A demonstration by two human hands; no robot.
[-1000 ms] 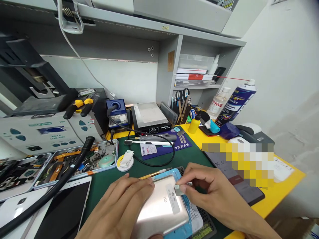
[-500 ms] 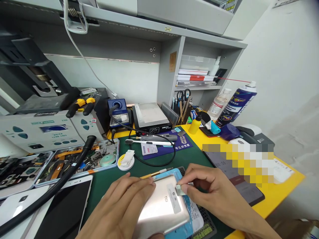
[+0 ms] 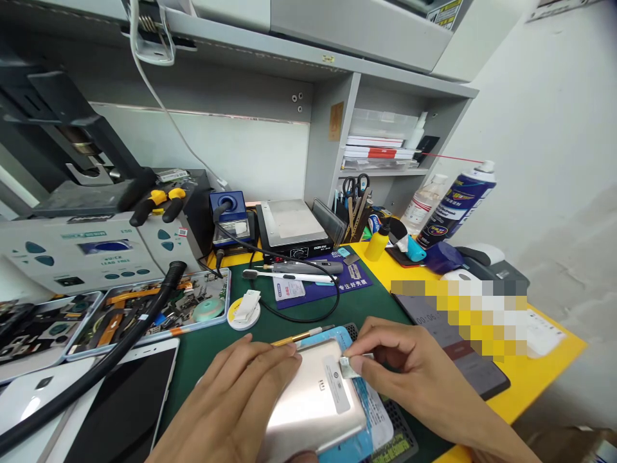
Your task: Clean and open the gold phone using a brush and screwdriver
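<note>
On my feed I saw smooth, satin-sheened metal on the phone back (image 3: 303, 402), a paper-like finish on its label (image 3: 337, 386), glossy black glass on the white-edged phone (image 3: 125, 399), a matt green mat (image 3: 195, 347) and the box-shaped unit's (image 3: 292, 222) dull metal top.

- Left hand (image 3: 236, 392): palm down, its back facing up; fingers laid side by side, gently bent, pointing forward and to the right; only part of the thumb shows at the bottom edge.
- Right hand (image 3: 409, 370): thumb and index finger in a pinch, other fingers curled behind.
- Right forearm (image 3: 486, 424): bare, slanting in from the lower right.
</note>
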